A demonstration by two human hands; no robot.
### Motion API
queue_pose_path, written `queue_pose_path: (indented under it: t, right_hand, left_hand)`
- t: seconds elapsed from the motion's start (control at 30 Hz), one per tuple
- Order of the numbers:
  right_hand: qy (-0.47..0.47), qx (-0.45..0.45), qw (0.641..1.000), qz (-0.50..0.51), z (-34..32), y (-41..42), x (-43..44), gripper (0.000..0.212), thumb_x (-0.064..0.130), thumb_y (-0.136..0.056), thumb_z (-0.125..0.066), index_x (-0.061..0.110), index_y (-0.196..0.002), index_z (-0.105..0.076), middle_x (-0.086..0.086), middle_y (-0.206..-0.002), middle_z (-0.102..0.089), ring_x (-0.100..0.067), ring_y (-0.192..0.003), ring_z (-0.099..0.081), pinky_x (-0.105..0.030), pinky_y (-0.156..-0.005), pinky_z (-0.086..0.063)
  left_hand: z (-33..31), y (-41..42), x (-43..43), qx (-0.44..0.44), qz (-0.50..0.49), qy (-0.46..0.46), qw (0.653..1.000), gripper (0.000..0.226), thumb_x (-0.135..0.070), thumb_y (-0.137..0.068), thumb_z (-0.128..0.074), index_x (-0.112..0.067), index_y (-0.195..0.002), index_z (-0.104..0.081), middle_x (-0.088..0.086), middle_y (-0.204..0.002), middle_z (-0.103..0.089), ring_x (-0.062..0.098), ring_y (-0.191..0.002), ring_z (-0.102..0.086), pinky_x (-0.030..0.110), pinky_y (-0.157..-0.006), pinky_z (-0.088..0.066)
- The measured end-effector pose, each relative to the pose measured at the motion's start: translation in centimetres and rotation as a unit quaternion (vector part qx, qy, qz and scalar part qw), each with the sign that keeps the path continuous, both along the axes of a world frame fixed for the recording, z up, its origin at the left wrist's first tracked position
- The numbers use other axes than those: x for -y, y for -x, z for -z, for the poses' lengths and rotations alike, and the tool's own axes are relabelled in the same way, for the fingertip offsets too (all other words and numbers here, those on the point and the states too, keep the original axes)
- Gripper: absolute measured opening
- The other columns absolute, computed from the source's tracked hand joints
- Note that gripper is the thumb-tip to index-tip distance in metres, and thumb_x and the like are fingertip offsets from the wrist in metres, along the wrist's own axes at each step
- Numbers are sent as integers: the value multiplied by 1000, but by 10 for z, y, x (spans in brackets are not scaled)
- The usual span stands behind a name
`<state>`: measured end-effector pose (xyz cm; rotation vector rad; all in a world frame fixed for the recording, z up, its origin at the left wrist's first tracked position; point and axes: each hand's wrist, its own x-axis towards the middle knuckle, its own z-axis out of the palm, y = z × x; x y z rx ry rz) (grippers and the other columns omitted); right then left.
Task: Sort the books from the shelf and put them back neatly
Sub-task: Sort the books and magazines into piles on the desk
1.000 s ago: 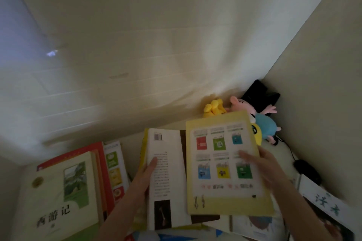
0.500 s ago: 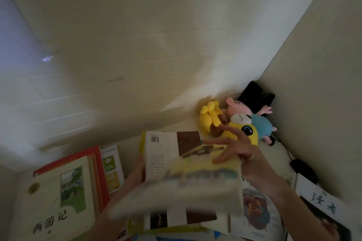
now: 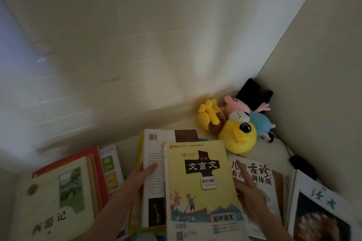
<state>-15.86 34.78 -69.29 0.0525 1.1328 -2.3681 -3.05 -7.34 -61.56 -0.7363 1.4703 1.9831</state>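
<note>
A yellow book lies front cover up in the middle of the pale table, overlapping the right part of a white book that shows its back cover and barcode. The left hand comes in from below. Its thumb lies flat on the white book's cover and its other fingers are hidden under the book's left edge, so its grip is on that book. The right hand sits at the yellow book's right edge with the forefinger straight along it. The rest of that hand is blurred, and I cannot tell whether its grip holds anything. Under the right hand lies a pale book with big black characters, and further right a magazine is tilted up. To the left a cream book with a landscape picture rests on a red book, with a thin green and yellow booklet just beside them. In the far corner a yellow plush toy leans against a pink plush pig, in front of a black object. A black lump on a cable lies near the right wall.
</note>
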Motion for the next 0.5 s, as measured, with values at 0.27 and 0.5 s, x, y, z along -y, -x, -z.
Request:
queue_pose_path:
  t: [0.27, 0.5]
  right_hand:
    - [-256, 188, 935, 158, -102, -182, 119, 46, 12, -77, -67, 16, -122, -55, -21, -110, -69, -45, -97, -66, -59, -84, -52]
    - [-295, 99, 929, 200, -107, -164, 109, 26, 13, -92, -55, 13, -118, -54, -21, -105, -69, -43, -91, -67, -51, -71, -58]
  left_hand:
    - [-37, -1, -8, -90, 4, 82, 993, 29, -18, -88, -65, -12, -116, -60, 7, -90, -75, 24, -79, -73, 33, -59, -58]
    - [-142, 17, 2, -244, 86, 353, 899, 18, -32, -92, -60, -21, -105, -56, -8, -81, -66, 1, -62, -65, 14, -46, -46]
